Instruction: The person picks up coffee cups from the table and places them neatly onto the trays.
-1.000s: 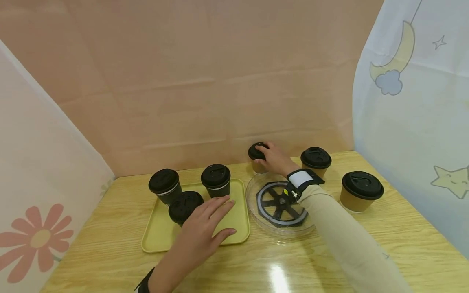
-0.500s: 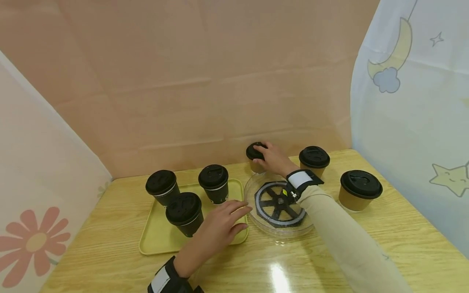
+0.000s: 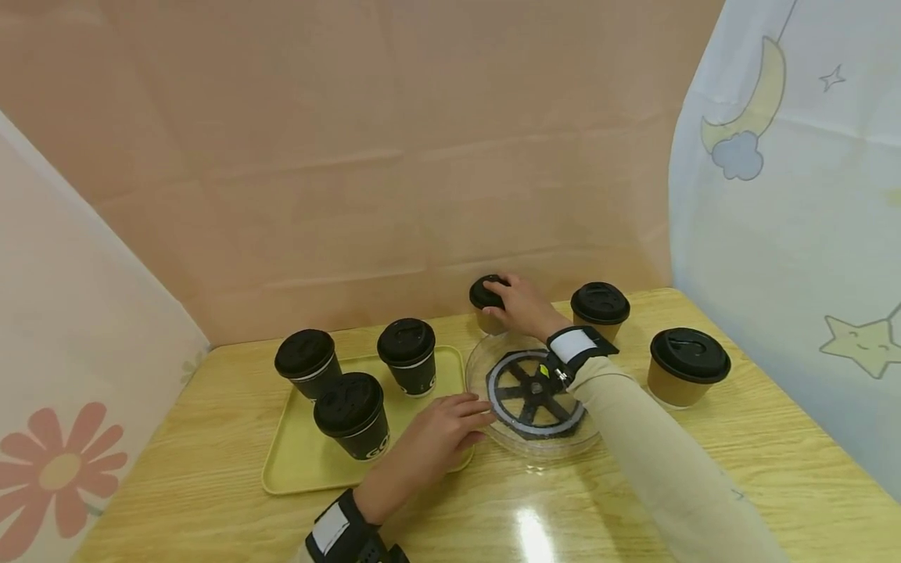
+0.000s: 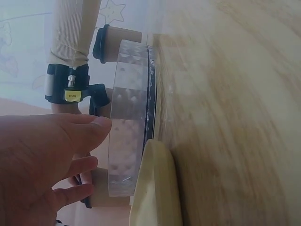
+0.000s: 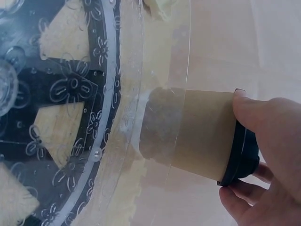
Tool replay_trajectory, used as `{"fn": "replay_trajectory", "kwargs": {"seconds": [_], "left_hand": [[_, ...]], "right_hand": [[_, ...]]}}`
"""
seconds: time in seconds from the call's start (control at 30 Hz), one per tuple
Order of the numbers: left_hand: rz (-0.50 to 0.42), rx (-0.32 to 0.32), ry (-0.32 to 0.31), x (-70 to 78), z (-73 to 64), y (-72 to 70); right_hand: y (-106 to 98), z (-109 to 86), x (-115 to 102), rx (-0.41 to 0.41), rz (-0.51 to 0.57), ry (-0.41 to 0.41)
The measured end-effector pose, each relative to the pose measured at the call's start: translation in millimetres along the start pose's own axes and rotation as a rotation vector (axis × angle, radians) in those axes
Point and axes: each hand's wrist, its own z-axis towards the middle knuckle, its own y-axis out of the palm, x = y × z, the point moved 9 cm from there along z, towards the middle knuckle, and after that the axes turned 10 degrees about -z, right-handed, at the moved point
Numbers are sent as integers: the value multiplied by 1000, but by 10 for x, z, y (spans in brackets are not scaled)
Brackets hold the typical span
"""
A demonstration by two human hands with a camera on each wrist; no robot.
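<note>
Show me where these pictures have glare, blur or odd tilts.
Head view: white glare on the yellowish wooden table; left wrist view: everything turned sideways, the wood grain soft; right wrist view: glints on the clear round plastic dish, whose wall veils the base of the black-lidded brown paper cup.

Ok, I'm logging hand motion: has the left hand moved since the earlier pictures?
Yes: the left hand moved right across the yellow tray, now reaching past its right rim.

Head view: even, moderately bright, fairly sharp; white glare on desk [image 3: 486, 520] between 5 and 6 o'clock, soft shadow beside sleeve [image 3: 669, 446]. Left wrist: hazy, low contrast, desk grain soft at 3 o'clock. Right wrist: pale; small glints on dish [image 5: 70, 82], 9 o'clock.
</note>
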Motion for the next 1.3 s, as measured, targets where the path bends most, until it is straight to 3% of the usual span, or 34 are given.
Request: {"fn": "replay_trajectory", "kwargs": {"seconds": [0.37, 0.8, 1.1, 1.3], "left_hand": [[3, 19, 45, 31, 87, 60], [-80, -40, -51, -37, 131, 124], [-124, -44, -79, -84, 131, 125], [-142, -69, -105, -98, 141, 151]], "right_hand": [[7, 9, 11, -1, -12, 6], [-10, 2, 0, 7, -37, 5], [-9, 38, -32, -15, -63, 4], [-36, 22, -15, -13, -24, 24]]}}
